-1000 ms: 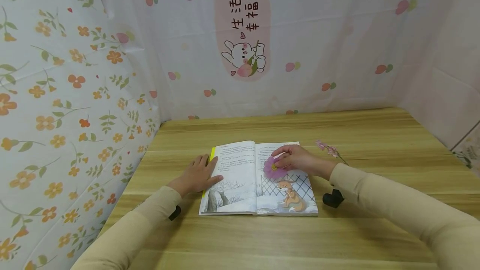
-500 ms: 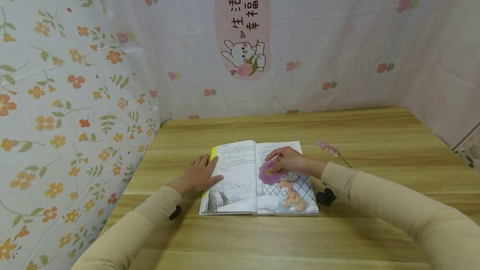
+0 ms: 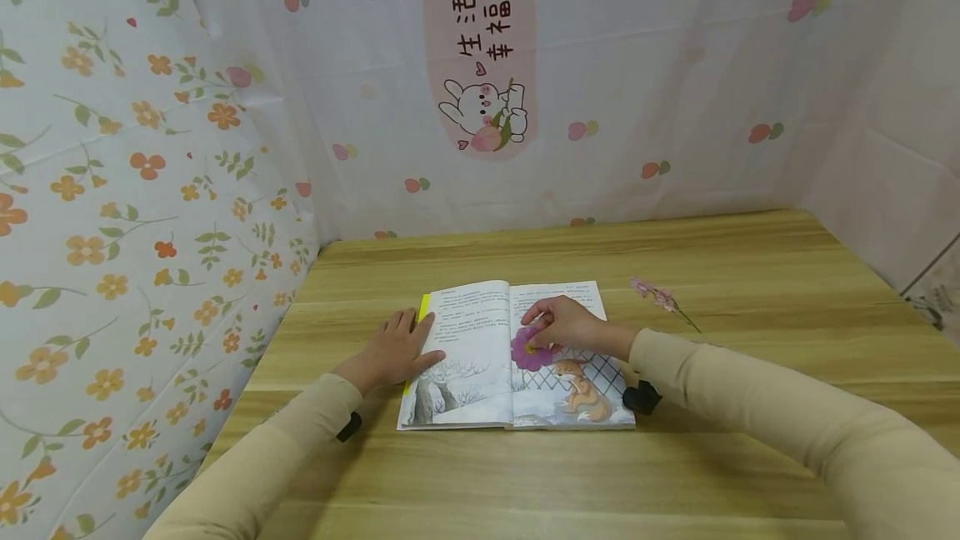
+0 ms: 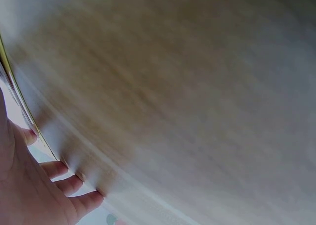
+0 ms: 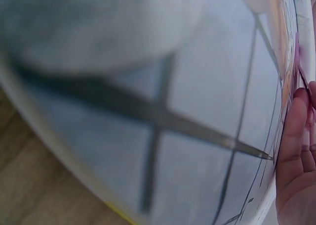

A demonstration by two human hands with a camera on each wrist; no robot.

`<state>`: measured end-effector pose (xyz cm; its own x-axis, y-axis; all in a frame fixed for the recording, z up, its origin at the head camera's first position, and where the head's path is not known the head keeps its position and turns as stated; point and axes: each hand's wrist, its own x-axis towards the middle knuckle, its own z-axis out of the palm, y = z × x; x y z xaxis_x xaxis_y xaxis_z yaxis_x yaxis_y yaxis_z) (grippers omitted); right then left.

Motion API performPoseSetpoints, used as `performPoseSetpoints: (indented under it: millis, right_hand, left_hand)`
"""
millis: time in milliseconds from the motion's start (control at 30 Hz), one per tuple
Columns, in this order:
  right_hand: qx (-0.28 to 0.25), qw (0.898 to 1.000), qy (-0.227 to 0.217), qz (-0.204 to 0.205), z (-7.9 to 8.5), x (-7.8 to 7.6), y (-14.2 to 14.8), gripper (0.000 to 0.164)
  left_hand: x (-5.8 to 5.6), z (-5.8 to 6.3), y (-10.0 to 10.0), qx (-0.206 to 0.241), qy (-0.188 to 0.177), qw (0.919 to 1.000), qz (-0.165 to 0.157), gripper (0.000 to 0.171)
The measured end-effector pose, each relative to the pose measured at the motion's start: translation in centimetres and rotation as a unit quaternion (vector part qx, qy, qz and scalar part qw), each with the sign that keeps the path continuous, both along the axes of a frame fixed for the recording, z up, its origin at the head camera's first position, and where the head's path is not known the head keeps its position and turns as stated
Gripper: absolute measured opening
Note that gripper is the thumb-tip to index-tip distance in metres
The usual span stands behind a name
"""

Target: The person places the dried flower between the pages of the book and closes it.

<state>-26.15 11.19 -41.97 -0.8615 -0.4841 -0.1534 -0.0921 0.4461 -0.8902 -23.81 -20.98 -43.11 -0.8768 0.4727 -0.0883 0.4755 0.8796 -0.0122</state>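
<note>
An open picture book (image 3: pixel 472 394) lies on the wooden table, with text above and a painted fox on its right page. My left hand (image 3: pixel 392 354) rests on the book's left edge, fingers spread and thumb over the page. In the left wrist view, the fingertips (image 4: pixel 90 200) of that hand touch down along the edge. My right hand (image 3: pixel 577 327) pinches a purple flower (image 3: pixel 529 354) with a yellow centre, close over the right page near the fold. The right wrist view shows a strip of purple petal (image 5: pixel 297 57) beside the fingers, the page filling most of the picture.
A thin sprig of small pink flowers (image 3: pixel 660 298) lies on the table (image 3: pixel 480 482) to the right of the book. Printed cloth (image 3: pixel 660 82) hangs behind the table, and flower-patterned cloth (image 3: pixel 127 215) hangs at the left.
My right hand has moved left with the purple flower, bringing it closer to the book's fold. The pink sprig shows more fully now. My left hand stays where it was.
</note>
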Motion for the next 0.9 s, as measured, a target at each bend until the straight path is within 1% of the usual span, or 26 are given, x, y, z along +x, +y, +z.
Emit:
performPoseSetpoints:
  millis: [133, 267, 467, 667, 767, 900]
  right_hand:
    - [0.018, 0.999, 0.035, 0.017, 0.2, 0.1, 0.0, 0.027]
    - [0.028, 0.998, 0.051, 0.025, 0.6, 0.3, 0.2, 0.029]
    - [0.028, 0.996, 0.08, 0.036, 1.6, 0.1, 1.2, 0.033]
    - [0.023, 0.993, 0.109, 0.035, 2.4, -0.6, 2.9, 0.036]
    - [0.046, 0.989, 0.135, 0.03, 2.6, -1.1, 3.9, 0.039]
    - [0.096, 0.978, 0.182, 0.022, 2.6, -1.9, 5.3, 0.043]
  left_hand:
    - [0.0, -0.1, 0.0, -0.005, -0.003, 1.0, 0.003, 0.079]
    - [0.0, 0.0, 0.0, 0.004, -0.002, 1.0, 0.001, 0.078]
    - [0.1, 0.0, 0.0, 0.004, -0.001, 1.0, 0.0, 0.078]
    - [0.1, 0.0, 0.0, 0.006, 0.001, 1.0, -0.002, 0.077]
    - [0.1, 0.1, 0.0, 0.007, 0.0, 1.0, -0.002, 0.077]
    - [0.1, 0.2, 0.0, 0.008, -0.001, 1.0, -0.004, 0.078]
